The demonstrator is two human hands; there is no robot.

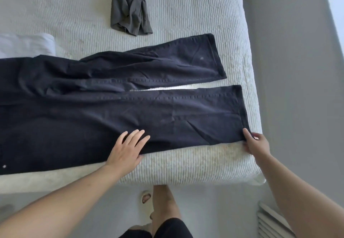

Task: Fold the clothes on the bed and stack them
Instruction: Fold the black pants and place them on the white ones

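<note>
Dark trousers [111,111] were spread flat across the bed [186,14], the waist running off the frame at nine o'clock and both legs pointing toward three o'clock, with a narrow gap of bedcover seen between the hems. The left hand [126,150] was laid flat on the near leg close to its lower edge, fingers straight and slightly spread, pressing the cloth and gripping nothing. The right hand [257,143] was placed at the near corner of that leg's hem, by the bed's edge at four o'clock, where the cloth was pinched between thumb and curled fingers. A crumpled grey garment [130,12] was left at twelve o'clock, well apart from the trousers. A pale folded cloth [26,45] was seen at ten o'clock, just beside the trousers' far edge. At six o'clock, below the bed, a leg and a slippered foot [146,197] were seen on the floor [288,70].
</note>
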